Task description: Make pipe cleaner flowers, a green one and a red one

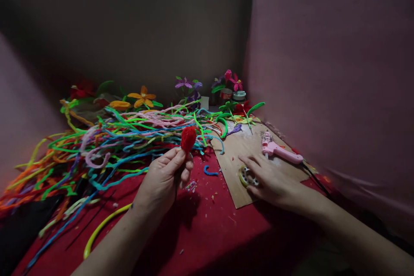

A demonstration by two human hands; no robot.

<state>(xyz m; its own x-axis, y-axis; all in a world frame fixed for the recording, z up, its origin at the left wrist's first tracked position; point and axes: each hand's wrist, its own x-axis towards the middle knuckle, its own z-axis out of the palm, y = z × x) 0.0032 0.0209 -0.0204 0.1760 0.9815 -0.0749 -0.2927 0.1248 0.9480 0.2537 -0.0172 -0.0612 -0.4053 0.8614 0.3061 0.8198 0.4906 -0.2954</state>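
Observation:
My left hand (168, 172) is closed in a pinch round the lower end of a fuzzy red flower bud (188, 139), which points upward in front of the pile of pipe cleaners. Over the brown board (231, 181), my right hand (263, 177) has its fingers spread at a small round spool (248, 176) with a yellowish rim and holes in its face. The fingers touch or nearly touch the spool, and it lies partly hidden beneath them. Beyond that hand, a pink glue gun (283, 152) rests on the board.
Colourful pipe cleaners (129, 138) heap across the left and back of the red cloth (207, 233). Fuzzy flowers, including an orange one (143, 97), stand behind. A short blue piece (210, 171) and scraps lie between the hands. A yellow curved tube (101, 228) lies near my left forearm.

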